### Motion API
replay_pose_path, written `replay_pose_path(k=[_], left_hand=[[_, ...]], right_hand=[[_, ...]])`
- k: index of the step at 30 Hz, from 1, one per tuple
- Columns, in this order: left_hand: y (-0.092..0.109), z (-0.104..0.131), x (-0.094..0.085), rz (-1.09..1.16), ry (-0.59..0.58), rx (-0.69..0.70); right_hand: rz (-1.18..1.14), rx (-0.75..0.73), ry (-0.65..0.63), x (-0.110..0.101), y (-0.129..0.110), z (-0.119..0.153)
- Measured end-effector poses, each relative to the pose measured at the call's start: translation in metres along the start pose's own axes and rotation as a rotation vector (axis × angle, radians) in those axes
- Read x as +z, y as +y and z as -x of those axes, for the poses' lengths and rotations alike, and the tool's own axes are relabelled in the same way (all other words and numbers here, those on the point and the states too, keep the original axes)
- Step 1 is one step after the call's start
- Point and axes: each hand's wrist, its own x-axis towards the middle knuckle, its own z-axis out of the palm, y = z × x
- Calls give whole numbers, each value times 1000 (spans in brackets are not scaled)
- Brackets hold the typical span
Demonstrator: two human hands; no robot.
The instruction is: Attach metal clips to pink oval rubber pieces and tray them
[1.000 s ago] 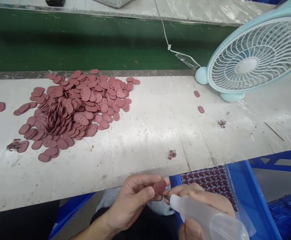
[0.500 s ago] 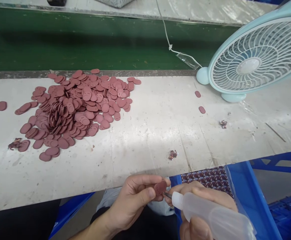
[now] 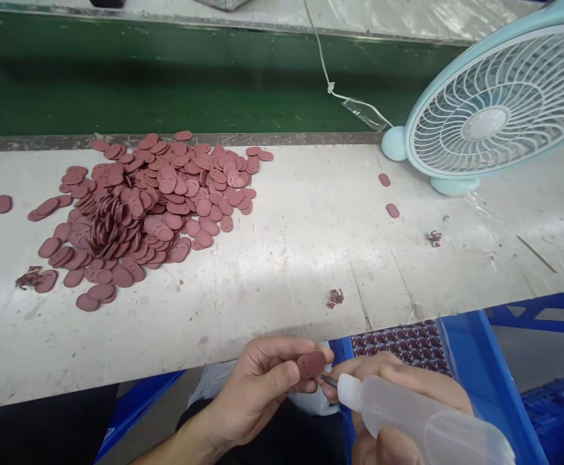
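Observation:
Between the thumb and fingers of my left hand (image 3: pixel 267 387) is a small reddish-brown oval piece (image 3: pixel 311 365) with tiny holes. My right hand (image 3: pixel 408 387) is wrapped round a translucent white squeeze bottle (image 3: pixel 422 413). Its thin dark nozzle tip (image 3: pixel 329 381) points left, close to the lower right edge of the oval piece; whether it touches cannot be made out. On the white table to the left lies a large heap of similar oval pieces (image 3: pixel 166 187).
A light blue fan (image 3: pixel 485 123) stands at the table's right, its white cord (image 3: pixel 319 51) running up behind. Two loose ovals (image 3: pixel 392 210) lie near it. Small dark tangled scraps (image 3: pixel 335 298) dot the table. Below the edge, a blue crate (image 3: pixel 499 381) holds rows of dark reddish pieces (image 3: pixel 402 345).
The bottle and my right hand have shifted slightly right, and the nozzle with them. The oval piece has turned a little in my left fingers. The camera view has shifted slightly.

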Motion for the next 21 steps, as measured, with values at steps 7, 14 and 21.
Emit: replay_pose_path(k=[7,14,21], left_hand=[[3,-2,4,-43,17,12],[3,1,3,-65,39,16],[1,4,0,-50,13,5]], right_hand=[[46,29,7,4,-4,1],[82,-3,-70,2,-4,3],[-212,316,-115,-19,-2,-32]])
